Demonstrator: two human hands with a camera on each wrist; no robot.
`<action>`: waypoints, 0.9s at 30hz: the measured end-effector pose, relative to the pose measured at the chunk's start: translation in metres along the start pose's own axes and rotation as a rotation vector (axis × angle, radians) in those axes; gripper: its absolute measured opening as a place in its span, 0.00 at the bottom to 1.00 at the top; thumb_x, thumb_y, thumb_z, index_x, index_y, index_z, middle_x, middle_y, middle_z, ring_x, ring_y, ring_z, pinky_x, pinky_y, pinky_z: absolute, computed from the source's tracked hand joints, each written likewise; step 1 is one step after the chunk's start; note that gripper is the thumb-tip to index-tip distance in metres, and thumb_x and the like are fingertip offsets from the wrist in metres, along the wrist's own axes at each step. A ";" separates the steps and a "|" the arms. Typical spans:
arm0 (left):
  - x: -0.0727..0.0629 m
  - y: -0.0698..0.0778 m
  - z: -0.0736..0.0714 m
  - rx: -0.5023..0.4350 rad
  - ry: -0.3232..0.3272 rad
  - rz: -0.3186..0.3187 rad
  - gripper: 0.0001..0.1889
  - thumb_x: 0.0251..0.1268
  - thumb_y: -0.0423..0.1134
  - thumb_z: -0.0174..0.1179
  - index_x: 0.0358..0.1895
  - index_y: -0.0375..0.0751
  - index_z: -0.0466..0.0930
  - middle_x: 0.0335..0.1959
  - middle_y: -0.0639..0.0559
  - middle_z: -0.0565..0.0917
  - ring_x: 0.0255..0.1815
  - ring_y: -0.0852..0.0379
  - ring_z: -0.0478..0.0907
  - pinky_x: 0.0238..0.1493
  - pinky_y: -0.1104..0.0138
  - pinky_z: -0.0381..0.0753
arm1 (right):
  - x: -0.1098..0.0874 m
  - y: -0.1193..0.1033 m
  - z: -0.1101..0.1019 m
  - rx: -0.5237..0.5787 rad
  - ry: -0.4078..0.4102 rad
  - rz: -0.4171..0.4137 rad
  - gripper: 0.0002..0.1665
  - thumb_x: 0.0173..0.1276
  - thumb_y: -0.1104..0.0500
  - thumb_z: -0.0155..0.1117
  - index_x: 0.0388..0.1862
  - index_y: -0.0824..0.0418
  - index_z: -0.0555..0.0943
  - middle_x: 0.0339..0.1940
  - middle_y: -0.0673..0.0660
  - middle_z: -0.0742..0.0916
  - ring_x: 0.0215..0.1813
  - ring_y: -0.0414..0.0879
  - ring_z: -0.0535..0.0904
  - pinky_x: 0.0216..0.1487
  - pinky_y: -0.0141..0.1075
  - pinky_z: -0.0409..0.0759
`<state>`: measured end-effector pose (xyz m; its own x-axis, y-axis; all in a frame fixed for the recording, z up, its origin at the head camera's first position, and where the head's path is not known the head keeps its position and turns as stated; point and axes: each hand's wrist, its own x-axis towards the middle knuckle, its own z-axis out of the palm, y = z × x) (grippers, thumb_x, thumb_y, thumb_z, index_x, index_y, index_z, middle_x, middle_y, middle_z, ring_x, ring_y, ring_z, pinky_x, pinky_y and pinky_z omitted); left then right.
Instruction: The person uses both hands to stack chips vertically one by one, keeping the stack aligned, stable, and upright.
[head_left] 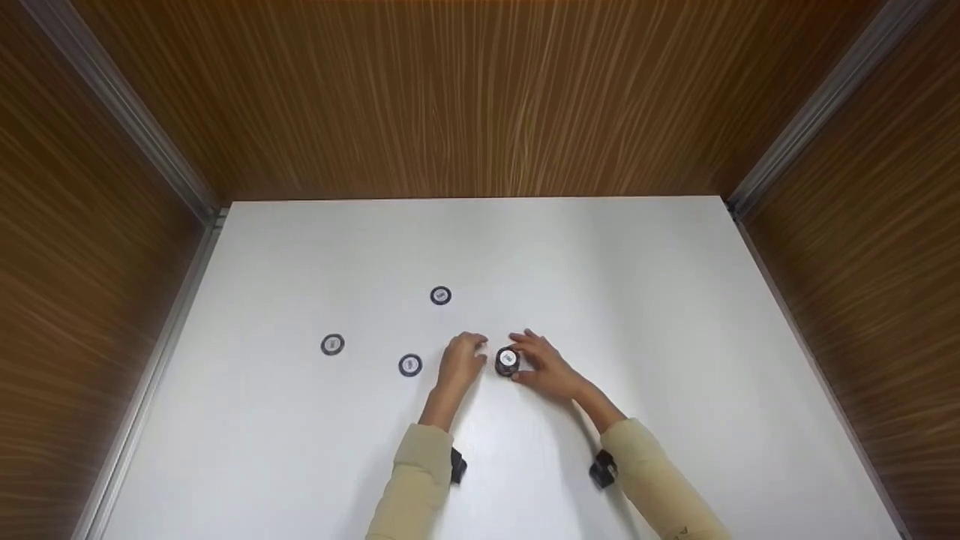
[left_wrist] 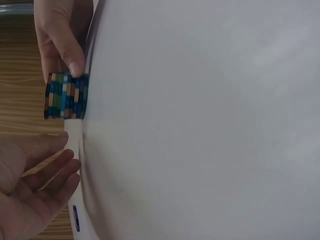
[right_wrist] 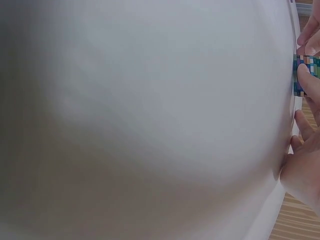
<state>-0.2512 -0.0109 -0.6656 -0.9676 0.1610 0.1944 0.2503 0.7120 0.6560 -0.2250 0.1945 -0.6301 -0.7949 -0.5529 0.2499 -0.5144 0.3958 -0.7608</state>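
A stack of poker chips (head_left: 508, 360) stands upright on the white table, a white-centred chip on top. Its sides show blue, green and orange bands in the left wrist view, where the stack (left_wrist: 66, 96) is seen edge-on. My right hand (head_left: 546, 369) holds the stack between thumb and forefinger from the right. To the left, apart from the stack, is my left hand (head_left: 461, 360), its fingers loosely bent around nothing. The right wrist view catches the stack (right_wrist: 310, 60) at its edge, with the right thumb across it.
Three single chips lie flat to the left: one farther back (head_left: 441, 295), one beside the left hand (head_left: 410, 365) and one farthest left (head_left: 332, 344). Wood-grain panels (head_left: 480, 97) enclose the table (head_left: 300, 450) at the back and both sides.
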 end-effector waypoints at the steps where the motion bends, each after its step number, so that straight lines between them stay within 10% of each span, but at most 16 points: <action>1: 0.007 -0.022 0.016 0.010 0.053 0.044 0.15 0.45 0.30 0.65 0.41 0.41 0.81 0.35 0.51 0.79 0.40 0.52 0.74 0.45 0.66 0.72 | 0.000 0.000 0.000 -0.002 -0.002 0.004 0.27 0.54 0.63 0.69 0.52 0.70 0.72 0.61 0.70 0.71 0.66 0.70 0.54 0.64 0.62 0.43; 4: 0.018 -0.039 0.020 0.038 0.131 0.055 0.15 0.44 0.31 0.65 0.40 0.42 0.81 0.37 0.52 0.78 0.40 0.52 0.73 0.45 0.67 0.72 | 0.001 -0.002 -0.001 0.005 -0.012 0.027 0.27 0.54 0.63 0.69 0.52 0.69 0.73 0.61 0.69 0.71 0.66 0.69 0.53 0.64 0.61 0.42; 9: 0.015 0.035 -0.067 0.139 0.052 -0.077 0.18 0.48 0.26 0.64 0.47 0.32 0.78 0.48 0.40 0.76 0.51 0.43 0.71 0.52 0.59 0.72 | 0.001 -0.003 0.000 0.031 -0.024 0.039 0.26 0.54 0.64 0.69 0.52 0.69 0.73 0.62 0.70 0.70 0.67 0.69 0.52 0.65 0.61 0.40; 18: 0.039 0.023 -0.081 0.374 -0.210 -0.110 0.25 0.61 0.38 0.59 0.62 0.37 0.68 0.66 0.35 0.60 0.66 0.34 0.52 0.64 0.50 0.56 | 0.000 -0.004 0.001 0.038 -0.009 0.014 0.26 0.54 0.64 0.70 0.52 0.69 0.73 0.60 0.71 0.71 0.66 0.70 0.53 0.63 0.63 0.43; 27: 0.042 0.011 -0.075 0.356 -0.211 -0.114 0.20 0.65 0.33 0.53 0.60 0.37 0.70 0.65 0.36 0.62 0.65 0.35 0.55 0.61 0.46 0.59 | -0.001 -0.003 0.002 0.037 0.001 0.012 0.27 0.54 0.64 0.69 0.52 0.70 0.74 0.60 0.71 0.71 0.66 0.70 0.53 0.63 0.64 0.42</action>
<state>-0.2868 -0.0476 -0.5955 -0.9833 0.1770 -0.0424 0.1498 0.9191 0.3644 -0.2223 0.1925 -0.6293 -0.8014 -0.5474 0.2412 -0.4926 0.3751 -0.7853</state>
